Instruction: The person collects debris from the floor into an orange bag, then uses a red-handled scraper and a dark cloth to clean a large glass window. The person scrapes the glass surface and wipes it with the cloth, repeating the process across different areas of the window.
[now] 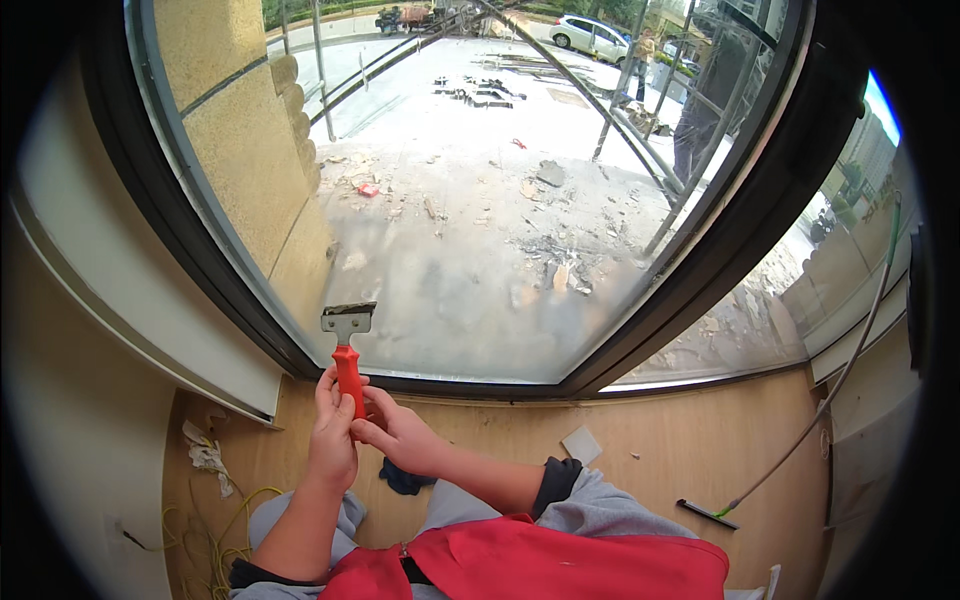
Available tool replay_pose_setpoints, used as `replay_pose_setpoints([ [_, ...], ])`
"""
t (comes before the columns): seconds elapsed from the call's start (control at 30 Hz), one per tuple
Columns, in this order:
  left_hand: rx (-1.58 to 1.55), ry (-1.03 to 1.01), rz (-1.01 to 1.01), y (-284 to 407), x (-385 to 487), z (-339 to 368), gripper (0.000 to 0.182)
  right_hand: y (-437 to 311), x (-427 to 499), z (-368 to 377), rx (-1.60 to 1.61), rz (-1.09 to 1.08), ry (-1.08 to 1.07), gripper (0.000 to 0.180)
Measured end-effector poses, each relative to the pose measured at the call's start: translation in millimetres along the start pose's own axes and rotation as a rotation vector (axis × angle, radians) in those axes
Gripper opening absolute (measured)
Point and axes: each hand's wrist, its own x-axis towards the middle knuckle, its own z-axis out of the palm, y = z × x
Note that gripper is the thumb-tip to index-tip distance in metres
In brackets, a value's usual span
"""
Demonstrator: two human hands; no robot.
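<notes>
A razor-blade scraper [348, 375] with a red handle and a metal head points up in front of a large window pane [465, 300]. My left hand [334, 427] is closed around its handle from the left. From the right, my right hand [394, 431] touches the lower handle with its thumb and fingers. The scraper's wide head stands above both hands, near the pane's lower left corner; whether it touches the glass I cannot tell. Smudges or haze show on the lower pane.
A long-handled squeegee [709, 514] leans at the right. Yellow cable [221, 551] and crumpled paper [206, 454] lie at left on the wood floor. A dark cloth [405, 478] and a white square piece [582, 445] lie near my knees. Outside are rubble, scaffold poles [592, 94] and a person [643, 60].
</notes>
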Motion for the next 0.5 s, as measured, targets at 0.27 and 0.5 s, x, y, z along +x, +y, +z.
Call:
replay_pose_setpoints([
  [0.27,0.633,-0.070,0.077,25.4,-7.8,-50.1,0.044,-19.0,-0.2,0.4,-0.125,0.223,0.111,0.042],
  [0.5,1.364,0.395,0.985,119.0,113.4,-177.4,0.052,-32.0,11.0,-23.5,-0.488,0.242,0.541,0.051],
])
